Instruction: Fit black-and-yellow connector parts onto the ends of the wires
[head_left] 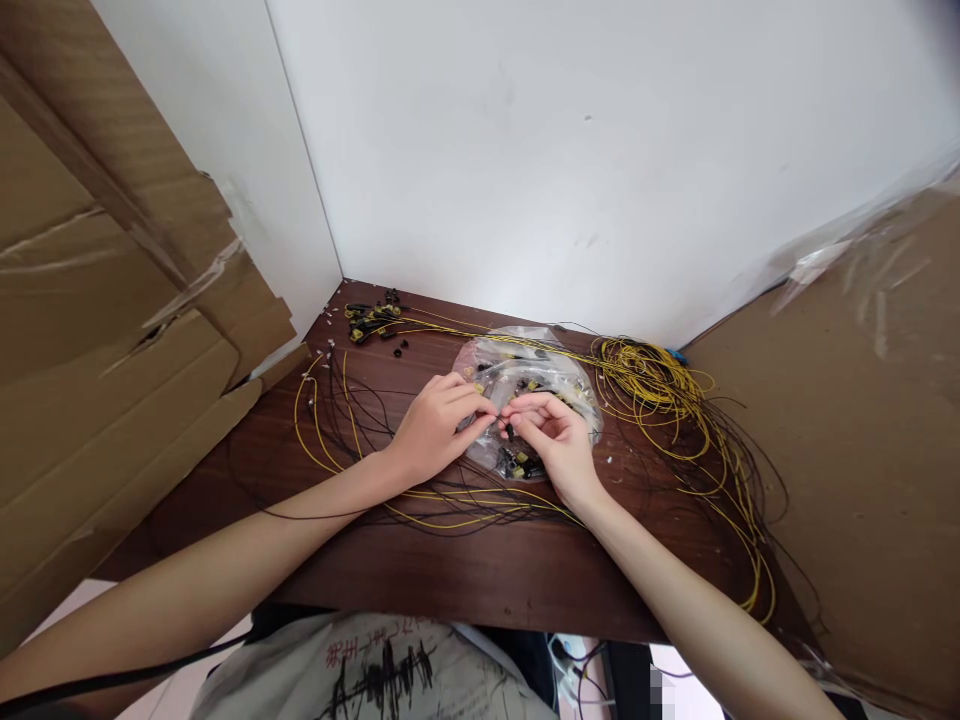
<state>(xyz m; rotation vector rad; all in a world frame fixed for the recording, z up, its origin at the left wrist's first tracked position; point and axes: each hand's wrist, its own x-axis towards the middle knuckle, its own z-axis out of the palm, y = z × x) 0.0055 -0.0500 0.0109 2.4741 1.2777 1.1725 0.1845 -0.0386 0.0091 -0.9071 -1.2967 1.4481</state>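
My left hand [437, 425] and my right hand [564, 447] meet fingertip to fingertip above a clear plastic bag [484, 455]. The left thumb and forefinger pinch what looks like the end of a thin black wire. Between my right thumb and fingers is a small black part [511, 432], partly covered by the fingertips; its exact kind is too small to tell. Small black and yellow connector pieces [520, 465] lie in or on the bag. Yellow and black wires [480, 497] run across the table under both forearms.
A tangled coil of yellow wire [649, 375] lies at the table's right. Black-and-yellow connectors [373, 322] with attached wires sit at the back left, beside loose black bits [401, 348]. Cardboard sheets [847, 400] flank the brown table [480, 580]; a white wall [525, 170] stands behind.
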